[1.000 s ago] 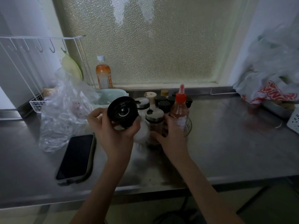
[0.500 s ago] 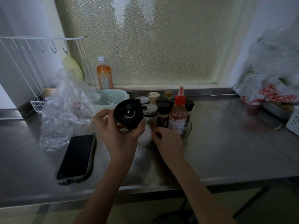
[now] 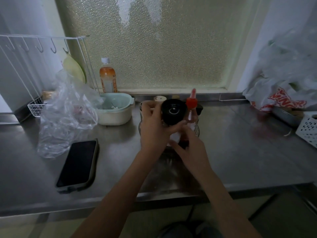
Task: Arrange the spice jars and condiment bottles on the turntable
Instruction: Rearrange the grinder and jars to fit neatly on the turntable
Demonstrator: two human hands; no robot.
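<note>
Stainless counter (image 3: 231, 152) bearing: phone (image 3: 77, 164) front left; crumpled clear bag (image 3: 66, 117) behind it; bowl (image 3: 116, 110); turntable (image 3: 197, 131) centre; printed bags (image 3: 277, 100), perforated white basket (image 3: 308, 127) right.

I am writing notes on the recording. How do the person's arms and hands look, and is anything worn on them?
Both forearms are bare to the bottom edge of the picture: no sleeves show. The left hand and right hand carry no gloves; no watch, ring or bracelet is visible.
</note>
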